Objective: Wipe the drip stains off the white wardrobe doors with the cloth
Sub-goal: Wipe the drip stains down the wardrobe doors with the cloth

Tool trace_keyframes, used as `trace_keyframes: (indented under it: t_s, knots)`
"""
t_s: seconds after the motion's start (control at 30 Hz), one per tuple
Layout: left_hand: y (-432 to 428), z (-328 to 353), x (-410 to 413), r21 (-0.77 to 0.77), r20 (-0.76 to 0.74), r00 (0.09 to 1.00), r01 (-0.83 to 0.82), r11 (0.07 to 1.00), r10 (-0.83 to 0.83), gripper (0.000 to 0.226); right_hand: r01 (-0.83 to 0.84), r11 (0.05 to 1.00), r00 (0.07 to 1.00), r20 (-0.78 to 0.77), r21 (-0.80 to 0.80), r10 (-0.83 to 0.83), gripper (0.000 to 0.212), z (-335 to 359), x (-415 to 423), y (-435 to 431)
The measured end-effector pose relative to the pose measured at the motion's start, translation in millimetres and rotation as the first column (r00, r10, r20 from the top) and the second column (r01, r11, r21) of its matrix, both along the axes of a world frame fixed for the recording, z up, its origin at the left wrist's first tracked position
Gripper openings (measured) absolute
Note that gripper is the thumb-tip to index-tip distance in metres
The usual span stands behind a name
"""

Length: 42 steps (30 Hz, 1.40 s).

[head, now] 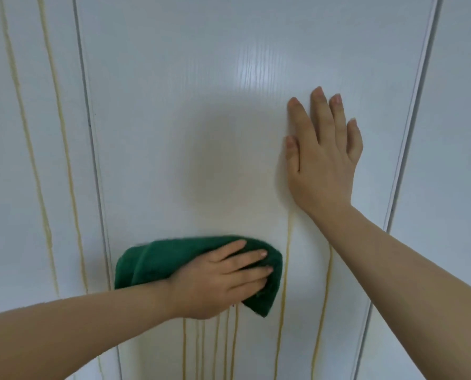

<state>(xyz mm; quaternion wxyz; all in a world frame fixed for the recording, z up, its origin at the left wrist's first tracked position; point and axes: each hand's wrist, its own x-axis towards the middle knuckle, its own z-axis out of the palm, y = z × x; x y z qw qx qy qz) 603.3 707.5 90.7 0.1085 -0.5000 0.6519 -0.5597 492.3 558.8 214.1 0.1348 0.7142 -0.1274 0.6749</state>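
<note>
While left hand (pixel 220 278) presses green cloth (pixel 152 261) with straight fingers (pixel 245 257), right hand (pixel 322 165) splayed flat, upper wardrobe door (pixel 201 78) looks clean; drip streaks (pixel 322 311) remain below.

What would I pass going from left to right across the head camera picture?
Yellow drip stains → gap between doors → green cloth under the left hand → right hand → another door gap.

White wardrobe doors (pixel 229 50) fill the view, with a soft glare (pixel 259 69) of light high on the middle one.
</note>
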Motion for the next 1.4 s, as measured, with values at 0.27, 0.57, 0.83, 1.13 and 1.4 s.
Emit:
trace_keyframes:
  t_s: [0.27, 0.57, 0.83, 1.13, 1.4]
  knots:
    - [-4.0, 98.3, 2.4, -0.49, -0.237, 0.966, -0.024, 0.871, -0.107, 0.038, 0.122, 0.979, 0.989, 0.06, 0.162, -0.133, 0.048, -7.9, -51.2, -30.4]
    - [-48.7, 37.3, -41.1, -0.098, -0.083, 0.991, 0.097, 0.99, -0.105, 0.042, -0.045, 0.99, 0.999, 0.017, 0.131, 0.043, 0.049, -21.5, -51.9, -61.7]
    - [-45.9, 124.9, -30.3, -0.462, -0.232, 0.957, 0.051, 0.886, -0.176, 0.04, -0.063, 0.991, 0.998, 0.032, 0.119, 0.06, 0.053, -21.8, -51.3, -59.8]
    - [-70.1, 25.8, -62.6, 0.064, -0.032, 0.997, 0.07, 0.996, -0.068, 0.046, -0.238, 0.964, 0.971, -0.003, 0.117, 0.24, 0.061, -23.3, -64.0, -67.8]
    - [-81.2, 93.0, -64.5, -0.552, -0.294, 0.934, 0.006, 0.834, -0.202, 0.042, -0.265, 0.96, 0.964, 0.006, 0.086, 0.265, 0.061, -24.0, -62.8, -73.2]
